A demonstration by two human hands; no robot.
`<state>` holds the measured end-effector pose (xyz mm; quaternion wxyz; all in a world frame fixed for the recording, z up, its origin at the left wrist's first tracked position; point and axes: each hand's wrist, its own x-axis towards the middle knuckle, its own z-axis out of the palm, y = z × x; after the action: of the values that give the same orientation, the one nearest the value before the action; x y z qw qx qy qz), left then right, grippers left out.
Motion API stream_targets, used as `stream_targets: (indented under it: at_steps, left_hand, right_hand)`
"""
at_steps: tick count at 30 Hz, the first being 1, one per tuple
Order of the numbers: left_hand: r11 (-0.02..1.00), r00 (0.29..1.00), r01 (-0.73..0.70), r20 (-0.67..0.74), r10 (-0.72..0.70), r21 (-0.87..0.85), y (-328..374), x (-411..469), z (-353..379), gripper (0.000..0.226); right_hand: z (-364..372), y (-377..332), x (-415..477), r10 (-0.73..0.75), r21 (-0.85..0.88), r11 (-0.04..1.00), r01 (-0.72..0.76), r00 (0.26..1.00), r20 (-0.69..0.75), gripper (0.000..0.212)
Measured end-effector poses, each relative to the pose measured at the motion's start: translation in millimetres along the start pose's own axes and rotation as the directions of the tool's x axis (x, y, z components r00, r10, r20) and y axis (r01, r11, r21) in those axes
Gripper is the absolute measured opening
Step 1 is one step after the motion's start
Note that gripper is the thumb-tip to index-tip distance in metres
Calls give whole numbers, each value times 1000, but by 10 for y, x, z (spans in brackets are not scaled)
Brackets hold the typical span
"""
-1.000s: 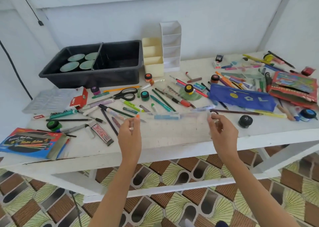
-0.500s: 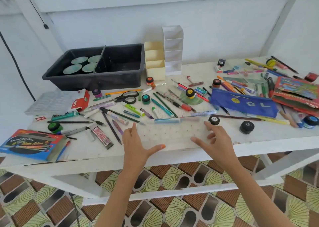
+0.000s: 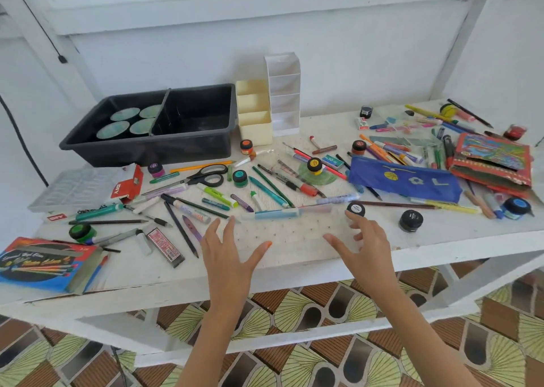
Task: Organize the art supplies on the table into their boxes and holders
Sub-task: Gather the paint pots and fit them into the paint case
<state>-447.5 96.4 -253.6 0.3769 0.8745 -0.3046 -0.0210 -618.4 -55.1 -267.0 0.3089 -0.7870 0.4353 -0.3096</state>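
Head view showed your fingers (image 3: 213, 230) straight and spread on both hands, gripping nothing. Your left hand (image 3: 228, 257) sat over the left end of the clear pouch (image 3: 294, 232) and your right hand (image 3: 368, 251) over its right end. Whether the fingertips pressed the plastic or only hovered just above it, the picture did not settle.

The pouch lay flat near the front edge of the surface (image 3: 456, 236), with its blue closing strip turned toward the back edge. From that flat lie and the hands at either end, I judged you had laid it out to find and open its mouth so it could take loose supplies.

A small black jar (image 3: 355, 209) stood just beside your right fingertips at the pouch's far right corner. A second black jar (image 3: 410, 221) stood nearer the right edge.

Beyond the pouch, pens (image 3: 266, 190) and scissors (image 3: 206, 176) lay scattered across the middle. The blue pencil case (image 3: 403, 180) lay to the right of them, and a crayon box (image 3: 41, 264) sat at the front left corner.

At the back left corner stood the black tray (image 3: 191, 154), with round discs in its left compartment. The cream holder (image 3: 254, 121) and white holder (image 3: 284, 92) stood upright just beside it. No pens showed in either holder, so the sorting looked barely begun.
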Motion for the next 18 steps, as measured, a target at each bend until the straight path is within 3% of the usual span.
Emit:
stream_targets:
  at_steps: [5,12,15,18]
  left_hand:
    - [970,974,-224,6,226,-96,437,24,173,53]
    - [849,845,-515,92,526,-119,1162,157,718,46]
    - [821,800,-570,199,566,-42,1358,259,940,53]
    - [843,809,-535,318,494,50,1438,348,1121,61]
  right_hand:
    - [-206,56,51,-53,-11,999,52,982,-180,45]
    - [-555,395,228,-104,-186,982,45,940,-325,37]
    - [-644,538,286,-56,-254,967,-27,947,-316,43]
    - [-678,649,311,23,-295,949,-108,961,-276,50]
